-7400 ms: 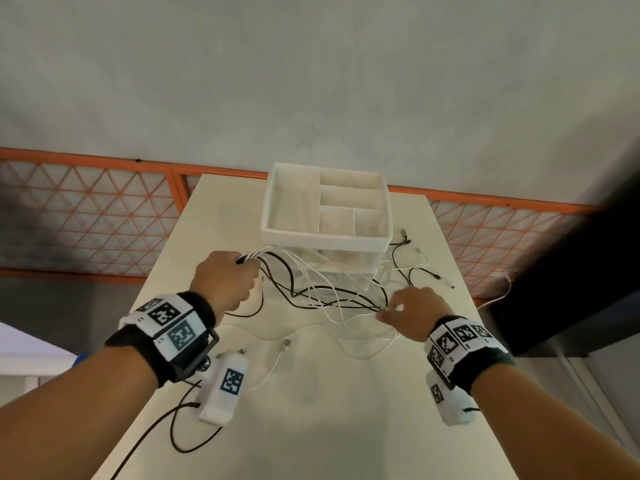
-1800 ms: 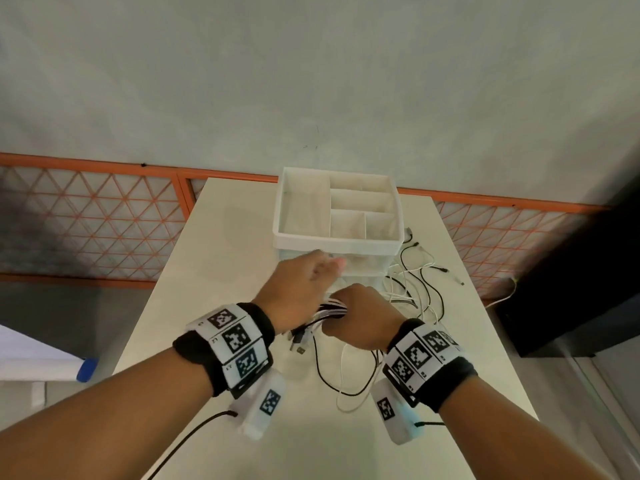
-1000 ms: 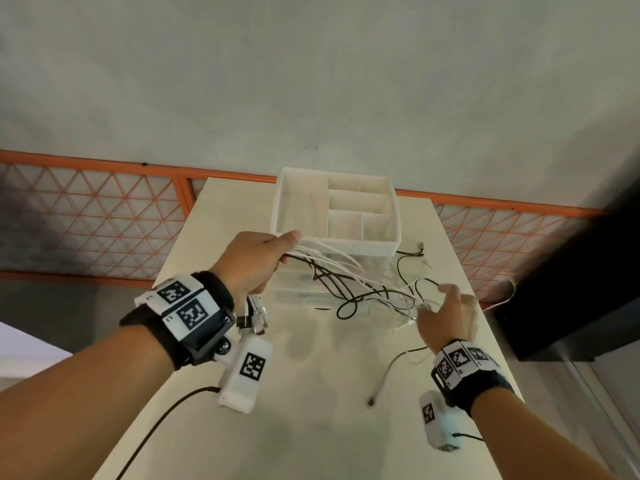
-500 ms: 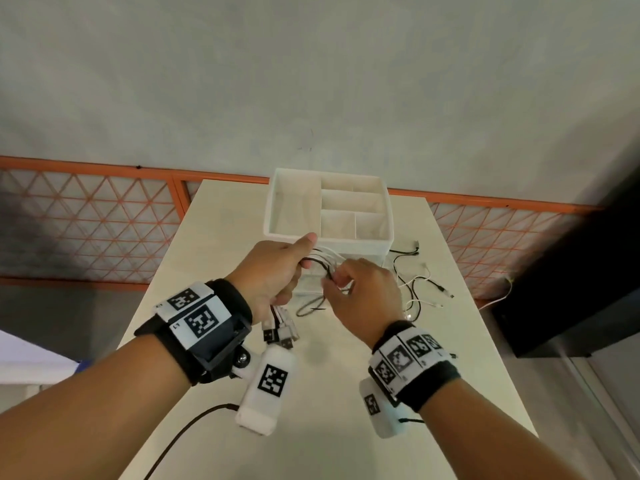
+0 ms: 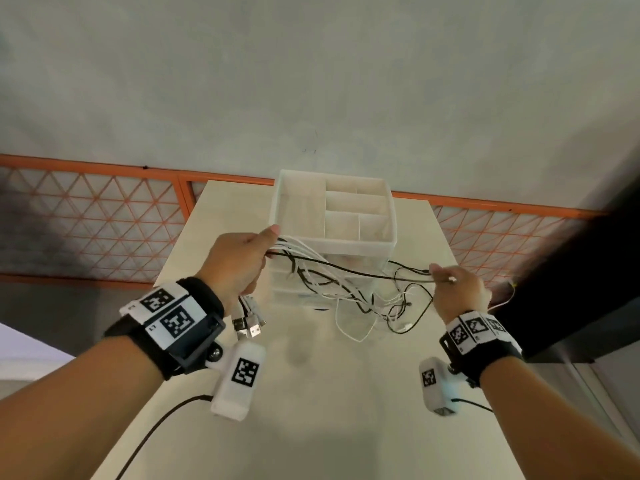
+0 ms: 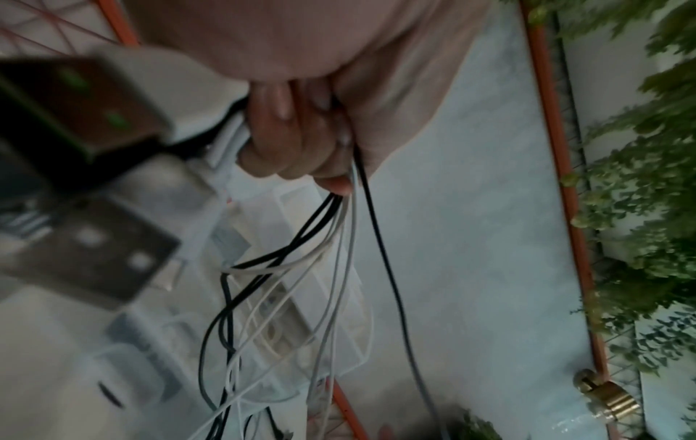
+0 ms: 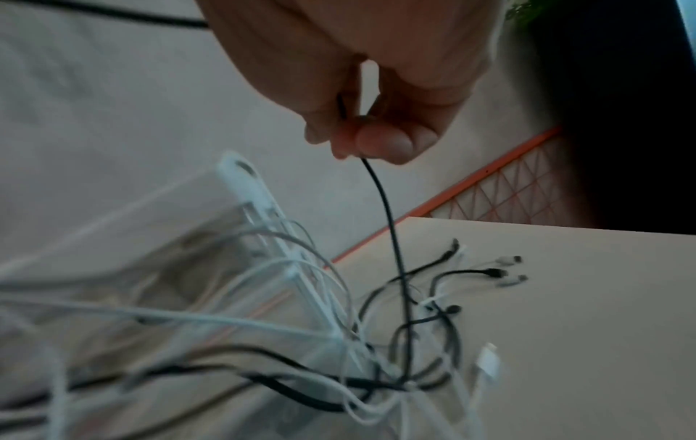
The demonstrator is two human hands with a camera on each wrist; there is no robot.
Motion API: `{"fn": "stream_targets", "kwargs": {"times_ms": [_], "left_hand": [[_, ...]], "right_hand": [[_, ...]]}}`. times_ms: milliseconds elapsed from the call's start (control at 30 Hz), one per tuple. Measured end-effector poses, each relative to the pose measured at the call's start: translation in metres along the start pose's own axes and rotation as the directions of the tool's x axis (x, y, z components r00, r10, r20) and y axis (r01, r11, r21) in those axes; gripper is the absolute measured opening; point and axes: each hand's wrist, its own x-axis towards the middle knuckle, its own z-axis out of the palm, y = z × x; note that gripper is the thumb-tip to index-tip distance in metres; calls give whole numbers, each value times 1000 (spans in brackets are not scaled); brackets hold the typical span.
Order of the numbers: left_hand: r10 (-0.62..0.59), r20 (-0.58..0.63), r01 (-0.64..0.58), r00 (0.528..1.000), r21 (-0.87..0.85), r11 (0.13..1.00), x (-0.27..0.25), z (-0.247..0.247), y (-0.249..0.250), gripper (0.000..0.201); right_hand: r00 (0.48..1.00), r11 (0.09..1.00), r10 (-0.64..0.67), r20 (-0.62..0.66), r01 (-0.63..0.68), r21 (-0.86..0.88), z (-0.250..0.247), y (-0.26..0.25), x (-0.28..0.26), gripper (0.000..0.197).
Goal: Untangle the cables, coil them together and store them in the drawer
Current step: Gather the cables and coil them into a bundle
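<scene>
A tangle of black and white cables [image 5: 349,289] hangs in front of the white drawer unit [image 5: 332,237] on the table. My left hand [image 5: 239,265] grips one end of the bundle [image 6: 339,226], and several USB plugs [image 5: 247,325] dangle below the fist. My right hand [image 5: 457,289] is raised at the right and pinches a single black cable [image 7: 388,214] that stretches taut across to the left hand. Loose ends [image 7: 493,272] lie on the table [image 7: 587,312] beside the unit.
The drawer unit's open top tray [image 5: 360,216] has several empty compartments. An orange lattice fence [image 5: 90,216] runs behind the table, with a grey floor beyond. A dark cabinet [image 5: 571,278] stands at the right. Bare tabletop [image 5: 311,393] lies near me.
Half a second ago both hands were close together at the bundle. Now my right hand has pulled away to the right, drawing a black cable out taut. The left hand keeps its grip.
</scene>
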Motion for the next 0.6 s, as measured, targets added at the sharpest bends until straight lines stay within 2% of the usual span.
{"fn": "stream_targets", "kwargs": {"times_ms": [67,100,167,233,267,333,400,467,533,600], "left_hand": [[-8,-8,8,1000,5,1000,1,5,-6,35],[-10,-13,10,1000,3,1000,2,7,-7,38],[5,-29,-6,1000,-5,1000,3,9,-7,38],[28,-62,-29,998,-18,999,4,8,-4,38],[40,-79,-41,996,-18,999,5,6,-3,38],[60,-90,-60,994,3,998,4,5,-1,46],[93,-37,-92,995,38,995,-1,8,2,50],[168,86,-177,982,105,979,-10,15,6,47],[253,224,-300,941,207,931,-20,22,12,55],[267,304,-352,914,268,897,-25,24,14,66]], "right_hand": [[995,985,-88,-54,95,145,-1,-12,-3,13],[989,975,-146,-33,149,163,0,-17,-7,20],[960,967,-251,125,245,63,4,-20,-15,35],[922,942,-295,251,325,-84,5,-27,-25,57],[907,931,-330,263,359,-66,4,-33,-29,66],[841,882,-471,267,447,149,-1,-53,-42,72],[734,782,-613,293,510,357,-2,-74,-57,71],[639,712,-697,326,561,423,4,-93,-70,66],[585,697,-717,379,593,402,12,-106,-80,45],[573,727,-685,450,581,368,17,-110,-80,17]]}}
